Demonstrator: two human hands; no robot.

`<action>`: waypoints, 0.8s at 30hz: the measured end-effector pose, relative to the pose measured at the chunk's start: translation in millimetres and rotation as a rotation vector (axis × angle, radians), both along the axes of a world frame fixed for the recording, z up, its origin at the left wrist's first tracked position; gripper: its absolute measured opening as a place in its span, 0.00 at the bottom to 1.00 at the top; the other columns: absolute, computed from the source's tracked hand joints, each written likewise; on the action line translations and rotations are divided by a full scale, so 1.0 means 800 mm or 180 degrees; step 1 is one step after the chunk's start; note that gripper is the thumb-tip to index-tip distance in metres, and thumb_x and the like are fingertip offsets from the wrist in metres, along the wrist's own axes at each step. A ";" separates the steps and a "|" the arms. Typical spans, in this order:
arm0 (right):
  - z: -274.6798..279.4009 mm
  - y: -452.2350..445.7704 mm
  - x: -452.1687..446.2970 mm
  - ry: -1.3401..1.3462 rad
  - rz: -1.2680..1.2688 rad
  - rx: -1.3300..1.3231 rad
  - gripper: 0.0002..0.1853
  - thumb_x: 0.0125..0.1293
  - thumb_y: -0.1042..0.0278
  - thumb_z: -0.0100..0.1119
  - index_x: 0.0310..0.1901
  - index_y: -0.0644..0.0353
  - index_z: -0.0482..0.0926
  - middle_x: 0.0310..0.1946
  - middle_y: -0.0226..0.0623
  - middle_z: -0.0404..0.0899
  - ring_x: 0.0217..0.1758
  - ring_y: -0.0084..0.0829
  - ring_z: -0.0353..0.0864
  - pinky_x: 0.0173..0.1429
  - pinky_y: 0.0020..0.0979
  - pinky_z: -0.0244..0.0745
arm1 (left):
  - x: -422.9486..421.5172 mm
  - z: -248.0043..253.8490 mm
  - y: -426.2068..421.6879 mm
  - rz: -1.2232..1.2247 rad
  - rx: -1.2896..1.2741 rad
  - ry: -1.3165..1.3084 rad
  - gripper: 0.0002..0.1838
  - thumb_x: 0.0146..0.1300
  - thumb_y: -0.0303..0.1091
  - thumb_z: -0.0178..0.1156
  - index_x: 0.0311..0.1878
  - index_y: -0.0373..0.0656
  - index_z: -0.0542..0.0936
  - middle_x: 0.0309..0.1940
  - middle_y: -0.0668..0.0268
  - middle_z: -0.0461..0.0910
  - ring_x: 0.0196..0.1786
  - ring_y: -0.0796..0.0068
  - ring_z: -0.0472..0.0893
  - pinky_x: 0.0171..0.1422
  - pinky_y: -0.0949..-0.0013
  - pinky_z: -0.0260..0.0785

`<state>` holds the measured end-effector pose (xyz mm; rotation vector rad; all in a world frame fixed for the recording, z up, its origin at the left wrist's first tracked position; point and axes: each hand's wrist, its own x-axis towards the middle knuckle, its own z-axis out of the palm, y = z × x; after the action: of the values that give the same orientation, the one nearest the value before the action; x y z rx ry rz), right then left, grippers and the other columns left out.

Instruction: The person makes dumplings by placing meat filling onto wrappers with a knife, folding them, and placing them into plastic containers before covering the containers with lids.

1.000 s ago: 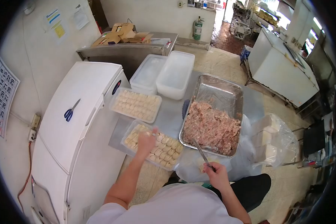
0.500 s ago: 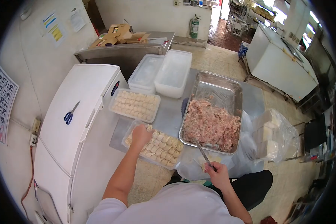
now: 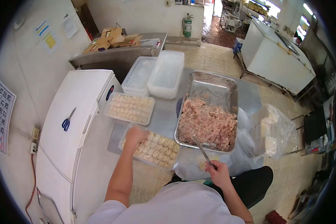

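Observation:
My left hand (image 3: 136, 135) is over the far left end of a clear plastic tray (image 3: 124, 131) filled with rows of folded dumplings (image 3: 158, 150). Its fingers curl down among the dumplings, and what they hold is hidden. My right hand (image 3: 219, 174) grips a narrow, flat metal knife (image 3: 201, 148), whose tip points at the near edge of a large metal pan (image 3: 231, 87). Pink ground meat (image 3: 207, 121) fills the near part of that pan. Pale yellow dough wrappers (image 3: 209, 160) lie on plastic just beyond my right hand.
A second dumpling tray (image 3: 130, 108) sits behind the first. Lidded and open plastic tubs (image 3: 167, 74) stand at the back. Bagged pale blocks (image 3: 267, 130) lie right of the pan. Scissors (image 3: 68, 120) rest on the white fridge (image 3: 82, 86) at left.
My head view has shifted slightly, so the scene sits a little further left. My left hand stays at the tray's left end; my right hand still holds the knife in nearly the same place.

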<state>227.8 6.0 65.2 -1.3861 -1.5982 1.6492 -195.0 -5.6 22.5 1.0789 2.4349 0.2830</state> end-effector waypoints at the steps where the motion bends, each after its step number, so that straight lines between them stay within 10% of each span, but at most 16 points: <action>1: 0.002 0.000 0.001 -0.0004 -0.0030 -0.0022 0.11 0.73 0.69 0.63 0.36 0.68 0.84 0.26 0.26 0.80 0.30 0.16 0.71 0.35 0.25 0.67 | -0.007 -0.005 0.002 0.0088 0.0002 -0.0153 0.23 0.58 0.51 0.71 0.32 0.34 0.87 0.34 0.43 0.86 0.43 0.43 0.85 0.48 0.50 0.78; 10: 0.001 0.006 0.012 -0.0008 -0.0180 -0.0011 0.08 0.71 0.72 0.62 0.39 0.68 0.85 0.29 0.27 0.83 0.32 0.16 0.74 0.38 0.25 0.69 | -0.005 -0.020 -0.009 -0.0006 0.0300 0.0215 0.24 0.63 0.51 0.66 0.29 0.36 0.87 0.33 0.45 0.86 0.43 0.42 0.85 0.51 0.48 0.76; 19: 0.016 0.020 0.033 -0.0341 -0.0310 0.0099 0.10 0.73 0.68 0.63 0.39 0.67 0.85 0.28 0.26 0.83 0.32 0.16 0.76 0.39 0.24 0.70 | 0.043 0.045 -0.010 0.0214 0.0118 0.0440 0.20 0.68 0.49 0.63 0.47 0.40 0.86 0.43 0.47 0.86 0.49 0.45 0.84 0.53 0.50 0.75; 24: 0.015 0.028 0.049 -0.0463 -0.0514 0.0208 0.10 0.72 0.68 0.63 0.36 0.68 0.85 0.27 0.25 0.82 0.32 0.16 0.74 0.39 0.24 0.69 | 0.172 0.057 -0.005 -0.0643 0.1168 -0.1004 0.19 0.66 0.45 0.66 0.49 0.38 0.87 0.43 0.48 0.86 0.46 0.47 0.85 0.53 0.54 0.76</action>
<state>267.1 28.0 77.1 -1.5877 -1.5580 1.4198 -57.4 -9.8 68.3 1.3085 2.0210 0.7915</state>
